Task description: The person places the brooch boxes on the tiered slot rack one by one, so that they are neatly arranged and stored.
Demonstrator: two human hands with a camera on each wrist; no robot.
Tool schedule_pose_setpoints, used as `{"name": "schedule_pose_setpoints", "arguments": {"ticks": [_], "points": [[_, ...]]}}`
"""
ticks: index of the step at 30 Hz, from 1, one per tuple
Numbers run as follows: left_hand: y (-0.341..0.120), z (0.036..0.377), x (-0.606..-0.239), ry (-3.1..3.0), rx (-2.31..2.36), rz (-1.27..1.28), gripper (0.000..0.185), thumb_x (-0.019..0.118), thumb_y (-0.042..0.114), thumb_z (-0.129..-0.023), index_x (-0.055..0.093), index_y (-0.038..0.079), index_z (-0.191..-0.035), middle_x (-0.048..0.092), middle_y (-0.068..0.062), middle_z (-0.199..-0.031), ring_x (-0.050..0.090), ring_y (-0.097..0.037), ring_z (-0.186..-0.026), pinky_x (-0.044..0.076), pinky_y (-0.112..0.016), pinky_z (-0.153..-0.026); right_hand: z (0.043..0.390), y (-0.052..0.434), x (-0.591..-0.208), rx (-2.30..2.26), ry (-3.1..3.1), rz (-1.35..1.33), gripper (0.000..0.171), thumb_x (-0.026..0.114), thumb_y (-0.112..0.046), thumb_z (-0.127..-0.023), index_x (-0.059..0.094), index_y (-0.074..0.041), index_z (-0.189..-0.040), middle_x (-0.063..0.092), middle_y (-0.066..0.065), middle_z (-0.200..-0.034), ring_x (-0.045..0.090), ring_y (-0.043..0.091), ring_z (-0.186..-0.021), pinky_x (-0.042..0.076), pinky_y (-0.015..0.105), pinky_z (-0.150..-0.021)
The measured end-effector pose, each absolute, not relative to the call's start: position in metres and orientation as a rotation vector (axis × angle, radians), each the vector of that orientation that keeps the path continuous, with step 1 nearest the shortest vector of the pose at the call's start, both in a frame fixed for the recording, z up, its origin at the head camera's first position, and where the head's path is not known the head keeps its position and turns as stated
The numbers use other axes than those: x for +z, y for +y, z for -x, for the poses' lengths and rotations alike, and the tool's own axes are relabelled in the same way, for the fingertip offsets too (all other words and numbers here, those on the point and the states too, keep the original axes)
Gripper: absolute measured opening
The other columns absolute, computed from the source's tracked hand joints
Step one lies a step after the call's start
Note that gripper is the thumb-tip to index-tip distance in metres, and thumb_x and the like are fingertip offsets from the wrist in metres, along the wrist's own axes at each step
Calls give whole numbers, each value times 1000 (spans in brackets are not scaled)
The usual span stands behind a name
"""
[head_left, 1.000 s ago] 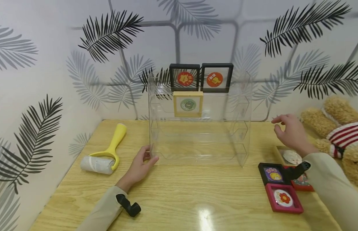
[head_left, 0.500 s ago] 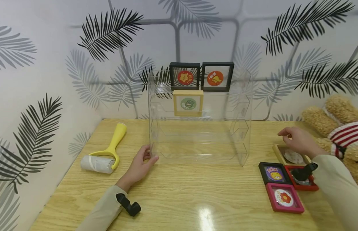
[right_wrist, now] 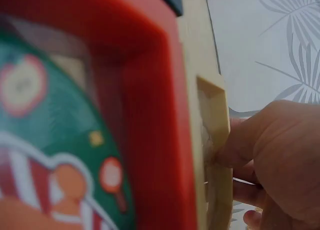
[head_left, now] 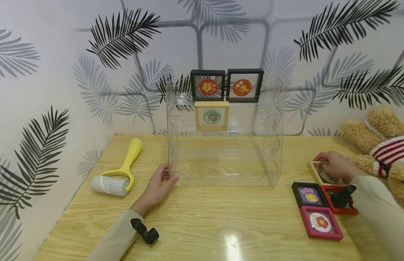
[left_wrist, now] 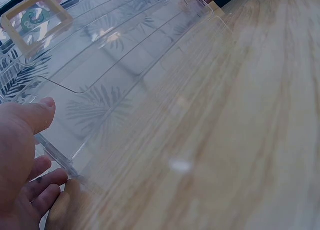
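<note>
A wall papered with grey and black palm leaves closes in a pale wooden tabletop point(head_left: 202, 217) at the back and the left. A clear acrylic shelf rack point(head_left: 224, 145) stands at the middle of the back edge, holding two black frames point(head_left: 207, 86) on its top tier and a beige frame with a green badge point(head_left: 211, 116) just below them. The left hand point(head_left: 157, 188) rests on the tabletop at the rack's front left corner, its thumb and relaxed fingers touching the clear wall. Near the right edge, the right hand point(head_left: 335, 166) lies on a beige frame point(head_left: 314, 170), fingers curled round its rim in a pinch. Just in front of that frame lie a black frame point(head_left: 308, 195), a red frame point(head_left: 338, 208) and a pink frame point(head_left: 320, 223), close together. A yellow lint roller point(head_left: 121, 170) lies near the left edge, and a plush toy point(head_left: 384, 152) sits at the back right corner.
</note>
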State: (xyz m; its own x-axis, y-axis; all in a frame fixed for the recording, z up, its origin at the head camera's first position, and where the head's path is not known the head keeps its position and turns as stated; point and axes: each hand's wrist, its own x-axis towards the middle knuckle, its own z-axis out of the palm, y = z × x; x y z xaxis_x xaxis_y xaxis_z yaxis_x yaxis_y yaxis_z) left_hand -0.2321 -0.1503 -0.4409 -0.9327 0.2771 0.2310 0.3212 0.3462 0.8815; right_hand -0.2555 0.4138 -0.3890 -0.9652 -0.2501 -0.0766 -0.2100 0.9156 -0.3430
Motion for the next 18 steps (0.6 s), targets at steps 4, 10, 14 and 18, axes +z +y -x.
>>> {"name": "schedule_pose_setpoints", "arguments": {"ticks": [4,10,14,18], "points": [[-150,232,-440,-2544,-1689,564,50,57,19,-92,37,-3,-132,46,-21,-127,51,-32,-114,41,-45,-98,258,417,-390,-436,2990,369,27,41,2,-83,59,5,-104,64,19,-84,49,14,-53,39,30,-53],[-151,233,-441,-2542,-1675,565,50,58,18,-91,37,-4,-131,47,-22,-126,51,-32,-112,42,-45,-97,258,419,-390,-353,3018,285,26,44,-3,-84,61,1,-103,63,16,-86,49,19,-61,33,47,-62],[-151,233,-440,-2555,-1681,552,51,58,19,-91,37,-4,-132,46,-22,-127,51,-31,-113,42,-45,-98,259,418,-392,-301,3045,263,25,44,-4,-85,62,-2,-102,60,19,-90,52,26,-71,34,51,-62],[-151,233,-440,-2562,-1694,551,51,57,20,-92,36,-4,-132,45,-22,-128,50,-32,-114,41,-46,-99,260,416,-395,-297,3086,298,22,43,-3,-87,61,-1,-100,59,21,-92,54,32,-79,35,53,-64]]}}
